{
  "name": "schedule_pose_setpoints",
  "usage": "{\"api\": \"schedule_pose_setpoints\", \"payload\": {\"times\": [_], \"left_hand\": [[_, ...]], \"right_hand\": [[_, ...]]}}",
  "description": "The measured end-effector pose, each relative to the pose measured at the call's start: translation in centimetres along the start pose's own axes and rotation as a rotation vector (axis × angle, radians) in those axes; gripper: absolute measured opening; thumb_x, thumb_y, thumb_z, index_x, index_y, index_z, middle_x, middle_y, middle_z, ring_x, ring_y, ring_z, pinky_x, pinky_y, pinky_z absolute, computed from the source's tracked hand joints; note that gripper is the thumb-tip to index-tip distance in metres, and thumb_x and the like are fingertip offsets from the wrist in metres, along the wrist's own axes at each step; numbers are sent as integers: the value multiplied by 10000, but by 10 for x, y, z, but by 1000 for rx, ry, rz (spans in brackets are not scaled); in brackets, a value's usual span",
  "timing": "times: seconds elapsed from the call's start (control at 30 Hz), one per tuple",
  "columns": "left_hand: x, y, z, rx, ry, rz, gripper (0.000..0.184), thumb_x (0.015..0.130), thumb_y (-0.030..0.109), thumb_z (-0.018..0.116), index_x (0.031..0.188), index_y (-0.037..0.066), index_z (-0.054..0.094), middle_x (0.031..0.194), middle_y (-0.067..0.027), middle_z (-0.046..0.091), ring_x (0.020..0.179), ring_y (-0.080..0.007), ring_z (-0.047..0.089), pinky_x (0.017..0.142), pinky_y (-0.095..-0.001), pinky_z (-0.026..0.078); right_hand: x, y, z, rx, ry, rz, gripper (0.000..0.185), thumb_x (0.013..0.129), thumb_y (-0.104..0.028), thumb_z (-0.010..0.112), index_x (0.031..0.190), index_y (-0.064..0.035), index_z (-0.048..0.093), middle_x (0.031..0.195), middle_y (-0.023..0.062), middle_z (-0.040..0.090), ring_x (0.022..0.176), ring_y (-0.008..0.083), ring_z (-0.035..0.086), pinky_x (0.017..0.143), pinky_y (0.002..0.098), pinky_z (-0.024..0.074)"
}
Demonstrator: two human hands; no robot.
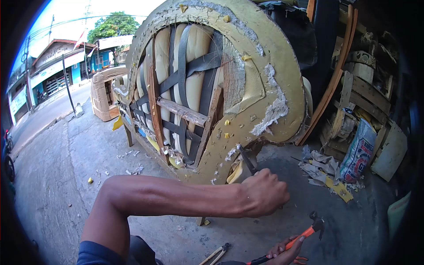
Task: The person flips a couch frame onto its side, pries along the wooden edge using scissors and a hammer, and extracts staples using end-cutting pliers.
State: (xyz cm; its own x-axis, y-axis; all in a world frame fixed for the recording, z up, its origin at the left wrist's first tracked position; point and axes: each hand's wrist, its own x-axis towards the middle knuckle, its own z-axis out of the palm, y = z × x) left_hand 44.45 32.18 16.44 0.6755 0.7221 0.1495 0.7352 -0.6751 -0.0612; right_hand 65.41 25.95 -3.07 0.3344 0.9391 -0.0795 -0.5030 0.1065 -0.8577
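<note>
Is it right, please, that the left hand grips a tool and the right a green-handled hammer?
Green is wrong: the head view shows an orange-and-black handle. The right hand holds the hammer, the left hand a tool.

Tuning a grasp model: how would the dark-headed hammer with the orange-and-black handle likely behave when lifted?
The hammer likely feels head-heavy: its bulky dark head sits at one end. It should stay stiff, as the slim handle looks straight. Held near the handle's far end, it may tip head-down.
</note>
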Motion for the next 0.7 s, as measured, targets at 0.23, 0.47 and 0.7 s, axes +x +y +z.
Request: {"api": "schedule_pose_setpoints", "payload": {"times": [0.23, 0.47, 0.7], "left_hand": [[-22, -14, 48, 550, 435, 136, 270, 793, 135, 654, 1015, -15, 688, 849, -73, 679, 696, -190, 688, 540, -323, 553], [-72, 23, 95, -8, 441, 113, 347, 780, 138, 653, 1109, 30, 650, 740, -28, 590, 624, -173, 638, 528, -295, 507], [-64, 1, 52, -128, 523, 328, 194, 846, 205, 669, 933, 40, 617, 773, -49, 577, 664, -228, 660, 526, -400, 518]], "right_hand": [[16, 25, -30, 77, -242, -33, 466, 1017, -575, 541, 1071, -116, 607, 689, 47, 532, 486, 175, 507, 438, 362, 459], [115, 147, -84, -946, -83, 400, 466, 1070, -448, 416, 914, -36, 567, 628, 83, 545, 418, 195, 522, 373, 365, 410], [89, 258, -152, -1097, -210, 650, 357, 1047, -382, 463, 988, -44, 561, 621, 46, 507, 433, 183, 494, 400, 349, 405]]}}
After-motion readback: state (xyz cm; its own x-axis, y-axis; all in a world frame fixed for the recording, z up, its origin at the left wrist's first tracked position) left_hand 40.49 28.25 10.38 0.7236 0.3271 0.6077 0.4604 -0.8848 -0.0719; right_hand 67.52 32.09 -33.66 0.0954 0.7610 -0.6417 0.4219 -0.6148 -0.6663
